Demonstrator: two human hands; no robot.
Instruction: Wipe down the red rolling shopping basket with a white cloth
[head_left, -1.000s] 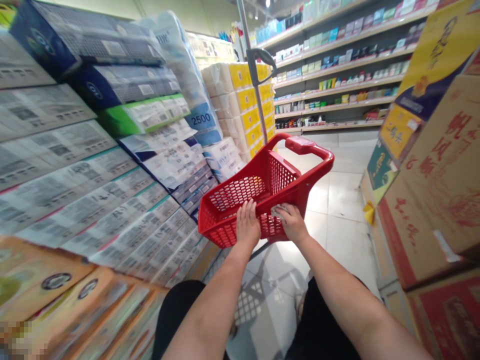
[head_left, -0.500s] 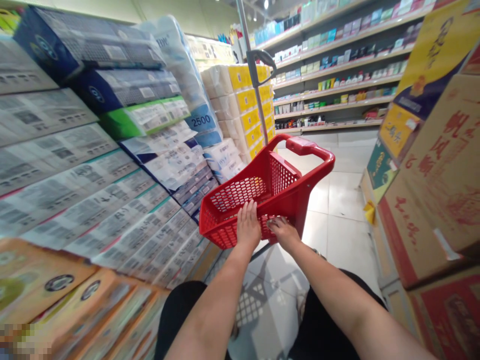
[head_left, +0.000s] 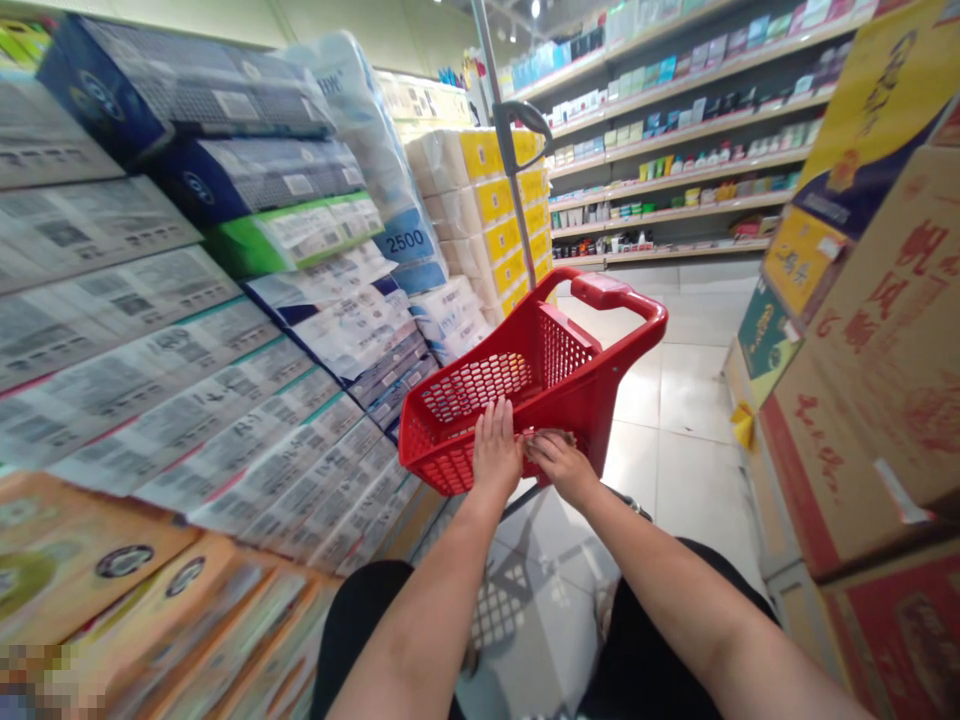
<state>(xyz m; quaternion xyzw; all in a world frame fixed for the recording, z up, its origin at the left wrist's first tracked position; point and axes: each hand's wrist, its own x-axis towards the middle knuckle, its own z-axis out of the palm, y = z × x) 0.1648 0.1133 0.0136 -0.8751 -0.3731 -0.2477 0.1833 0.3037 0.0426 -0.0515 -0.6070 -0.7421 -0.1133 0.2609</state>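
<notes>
A red plastic shopping cart [head_left: 630, 350] with perforated sides stands in front of me, its basket turned to the left. My left hand [head_left: 495, 445] lies on the near rim of the basket, fingers stretched out and side by side. Just right of it, my right hand [head_left: 556, 462] presses a small brownish cloth [head_left: 571, 437] against the outside of the cart's near wall. Most of the cloth is hidden under the fingers, so its exact kind is hard to make out.
Stacked tissue packs [head_left: 150, 320] rise close on the left, with orange packs [head_left: 90, 560] below. A metal pole [head_left: 525, 225] with a black handle stands behind the cart. Cardboard boxes [head_left: 892, 380] line the right side. Shelves of goods [head_left: 675, 150] fill the back.
My right hand has slid slightly left along the cart wall, closer to my left hand, and more of the brownish cloth shows. My left hand stays on the rim.
</notes>
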